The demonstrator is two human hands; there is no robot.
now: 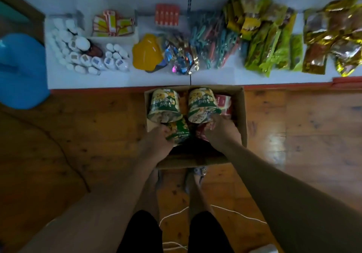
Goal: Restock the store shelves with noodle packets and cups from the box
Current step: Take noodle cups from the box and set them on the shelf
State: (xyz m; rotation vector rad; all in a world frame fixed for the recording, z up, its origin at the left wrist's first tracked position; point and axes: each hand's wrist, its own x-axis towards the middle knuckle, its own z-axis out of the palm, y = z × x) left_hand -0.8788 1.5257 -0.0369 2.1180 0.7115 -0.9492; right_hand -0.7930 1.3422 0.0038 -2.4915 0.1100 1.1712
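Observation:
An open cardboard box (242, 115) stands on the wooden floor against the white shelf (156, 80). Two green noodle cups lie on their sides at its far end, one at the left (163, 103) and one at the right (202, 103), with red packets (224, 101) beside them. My left hand (156, 141) grips a third green noodle cup (179, 130) low in the box. My right hand (222, 130) reaches in among red packets under the right cup; its fingers are hidden, so its hold is unclear.
On the shelf lie white bottles (82, 56), a yellow lid (147, 53), shiny sweets (182, 60), clothes pegs (213, 43), green packets (268, 47) and gold packets (333, 43). A blue tub (21, 70) is at the left. White cord (176, 215) trails by my legs.

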